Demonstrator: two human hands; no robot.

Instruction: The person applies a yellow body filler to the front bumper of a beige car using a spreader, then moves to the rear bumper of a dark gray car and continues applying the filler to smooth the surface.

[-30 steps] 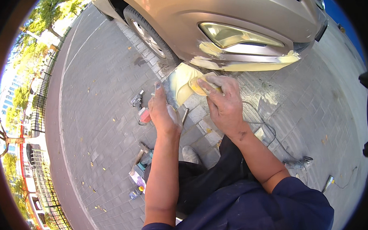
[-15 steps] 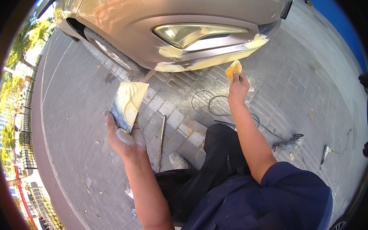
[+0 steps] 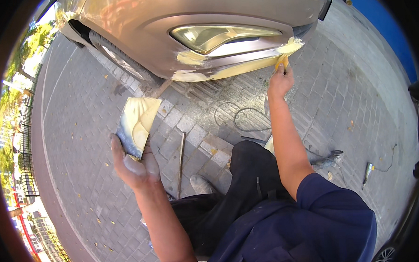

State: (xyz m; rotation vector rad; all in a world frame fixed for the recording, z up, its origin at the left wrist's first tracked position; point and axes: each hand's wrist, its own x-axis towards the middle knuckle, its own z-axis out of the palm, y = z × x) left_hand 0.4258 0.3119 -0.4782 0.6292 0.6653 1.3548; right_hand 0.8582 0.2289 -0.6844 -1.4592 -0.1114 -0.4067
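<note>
My left hand (image 3: 139, 169) grips the lower end of a flat putty board (image 3: 139, 119) smeared with pale yellow filler, a dark bluish stain along one side. Up at the car bumper (image 3: 225, 59), my right hand (image 3: 280, 83) pinches a small yellow-orange spreader (image 3: 282, 61). Its edge meets the lower right part of the bumper, just under a thick cream patch of filler (image 3: 290, 46). Yellow filler runs along the bumper's lower edge, with another patch (image 3: 191, 57) below the lamp (image 3: 201, 39).
A front wheel (image 3: 119, 58) stands at the far left of the car. On the paving lie a metal bar (image 3: 181, 164), a dark cable (image 3: 236, 118), a power tool (image 3: 328, 160) and a small slim tool with a cord (image 3: 368, 174). My shoe (image 3: 202, 184) rests near the bar.
My right hand has moved up and right, bringing the spreader from below the bumper onto its lower edge. The left hand with the board has shifted slightly left and down in view.
</note>
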